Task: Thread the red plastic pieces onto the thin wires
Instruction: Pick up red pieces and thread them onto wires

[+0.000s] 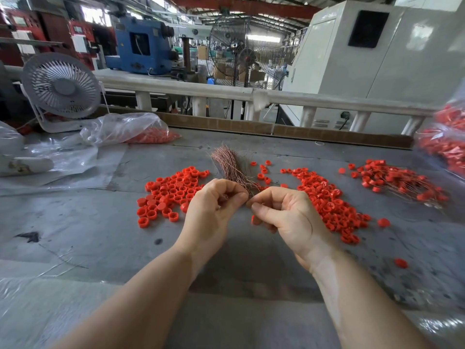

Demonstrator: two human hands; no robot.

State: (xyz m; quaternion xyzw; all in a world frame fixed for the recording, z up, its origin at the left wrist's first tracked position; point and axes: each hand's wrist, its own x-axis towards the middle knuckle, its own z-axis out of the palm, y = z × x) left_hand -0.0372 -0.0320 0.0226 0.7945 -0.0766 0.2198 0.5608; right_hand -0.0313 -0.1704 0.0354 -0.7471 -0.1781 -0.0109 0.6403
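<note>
**Inspector:** State the layout of the work surface, left to right.

**Technician:** At far left a white desk fan (pixel 61 85) stands at the back edge of the grey table (pixel 88 222). Beside it lies a clear plastic bag (pixel 125 128) containing red pieces. Forward of the bag, a left pile of red caps (pixel 168 195) is spread on the table, most with the open side up.

**Inspector:** And the hands?

**Technician:** The left hand (pixel 214 210) is curled, thumb pressed against forefinger, pinching the lower end of a bundle of thin copper-coloured wires (pixel 230 165). The bundle fans upward and away from the person. The right hand (pixel 284 212) sits just beside the left, fingertips nearly touching it. Its thumb and forefinger are pinched together at the base of the bundle; whether a single wire is between them cannot be told. A small red piece (pixel 253 218) shows under the right fingers.

**Inspector:** Continue to the right.

**Technician:** A middle pile of red pieces (pixel 327 200) runs from behind the right hand toward the near edge. Further right lies a group of threaded pieces (pixel 400 182), red parts already on thin wires. One loose red cap (pixel 401 263) rests apart, near the front. At the far right edge a second bag of red pieces (pixel 445 139) is blurred.
</note>
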